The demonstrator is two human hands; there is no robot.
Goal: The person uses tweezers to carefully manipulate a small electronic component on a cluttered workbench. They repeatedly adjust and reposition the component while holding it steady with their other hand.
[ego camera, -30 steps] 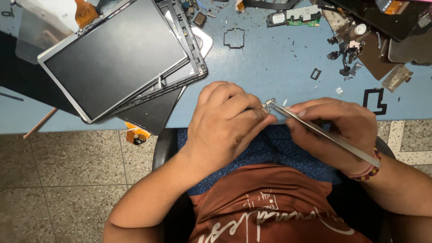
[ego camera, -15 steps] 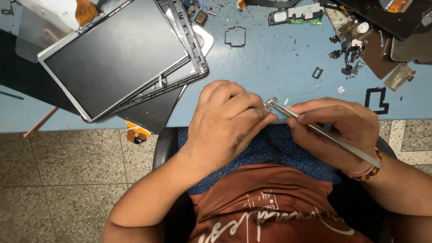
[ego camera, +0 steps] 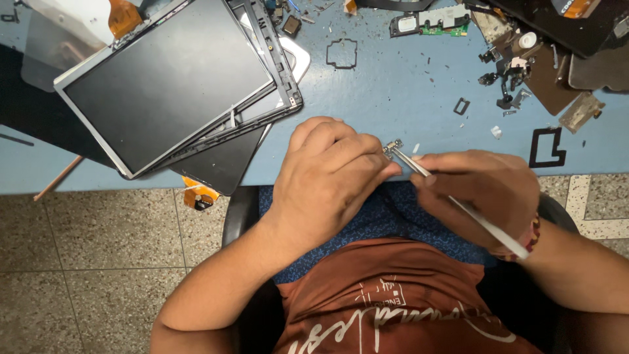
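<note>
The left hand (ego camera: 327, 177) lies curled at the blue table's (ego camera: 406, 98) near edge, fingers bent, pinching a small metal part (ego camera: 392, 148) at their tips. The right hand (ego camera: 481, 193) is closed around white tweezers (ego camera: 458, 203), whose tip seems to touch that part. A black rectangular frame piece (ego camera: 546, 148) lies just beyond the right knuckles.

Small metal part (ego camera: 392, 148) at tweezers' (ego camera: 458, 204) tip
</note>
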